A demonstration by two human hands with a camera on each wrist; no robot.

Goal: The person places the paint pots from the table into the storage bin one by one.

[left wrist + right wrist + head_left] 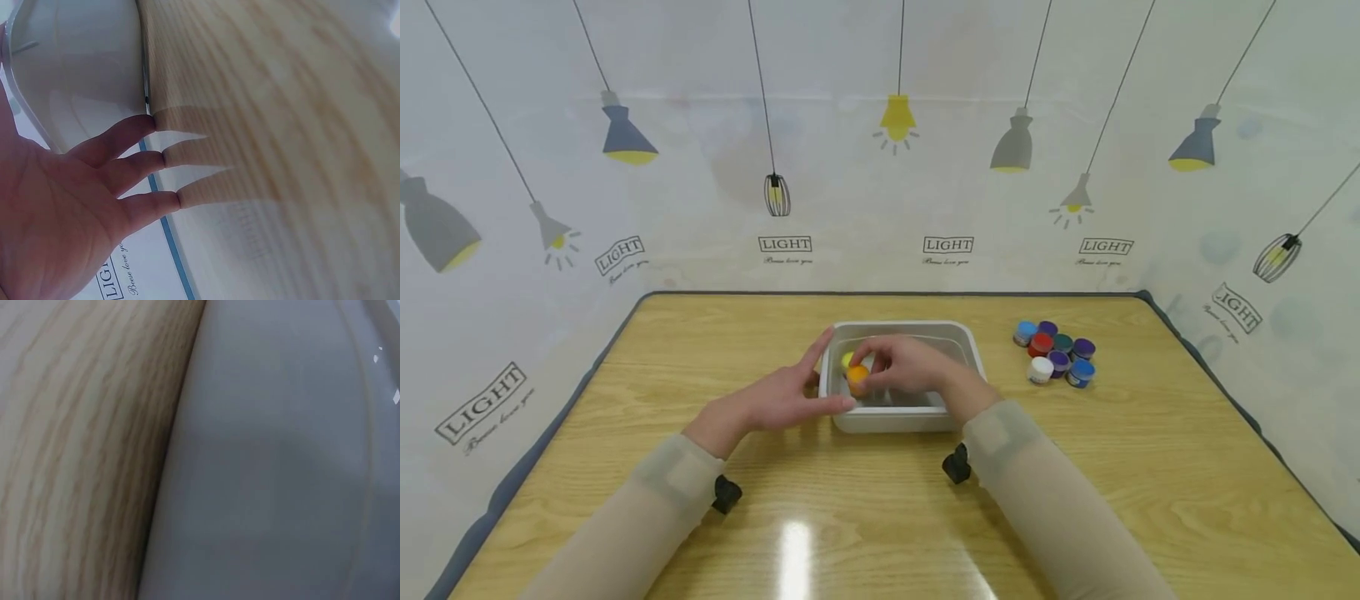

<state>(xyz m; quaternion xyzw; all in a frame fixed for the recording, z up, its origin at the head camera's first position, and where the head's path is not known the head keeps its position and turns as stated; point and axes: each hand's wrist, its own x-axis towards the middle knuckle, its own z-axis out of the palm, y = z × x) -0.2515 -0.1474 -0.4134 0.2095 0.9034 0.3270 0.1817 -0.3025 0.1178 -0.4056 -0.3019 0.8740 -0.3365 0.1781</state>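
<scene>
A white rectangular tray (904,421) stands on the table in front of me. My right hand (910,364) reaches over its near side and pinches a small jar with an orange lid (857,379) inside its left part. A yellow jar (847,359) sits just behind the orange one, partly covered by the fingers. My left hand (790,395) lies spread against the tray's left end, thumb along the near corner and index finger at the left rim. In the left wrist view the other fingers (134,134) of this hand extend straight to the tabletop. The right wrist view shows only the tray wall (262,456) and table.
Right of the tray, several small paint jars stand grouped, among them a red one (1041,344), a white one (1041,370) and a blue one (1081,373). The wooden table (850,517) ends at a wall sheet (850,275) printed with lamps.
</scene>
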